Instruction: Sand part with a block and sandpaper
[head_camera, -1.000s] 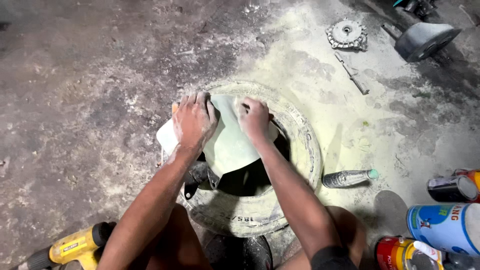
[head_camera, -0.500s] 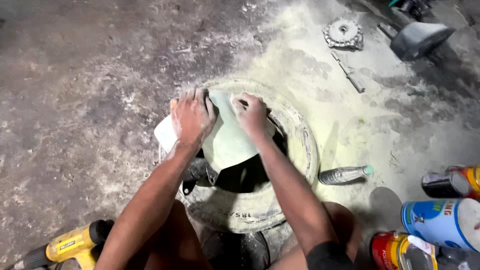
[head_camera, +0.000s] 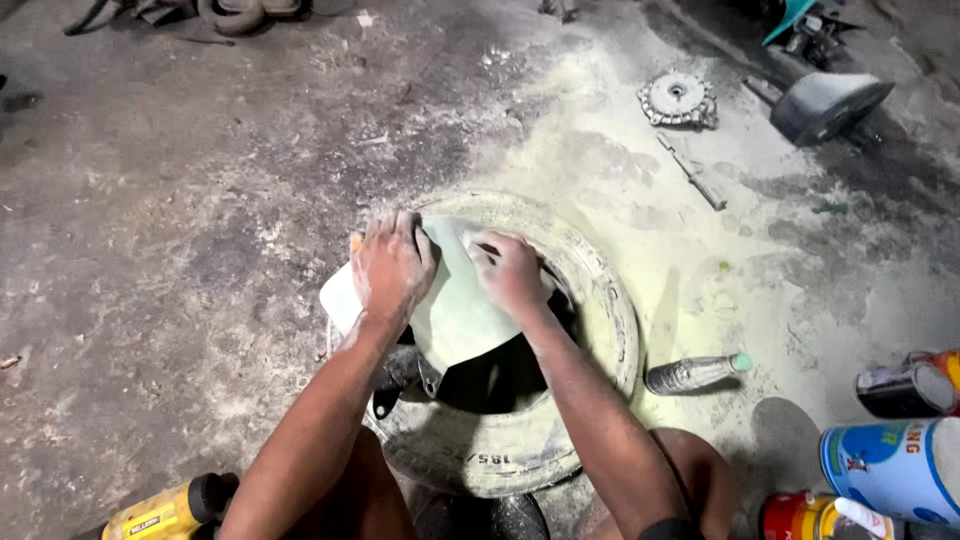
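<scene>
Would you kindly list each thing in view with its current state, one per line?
Left hand: flat, pressing on the pale panel.
Right hand: pressing on the panel beside it.
Pale green panel: resting tilted across the tyre.
Tyre: lying flat, dusted yellow-green.
Plastic bottle: on its side, capped.
Yellow power tool: lying on the floor, unheld.
Dark can: lying on its side.
</scene>
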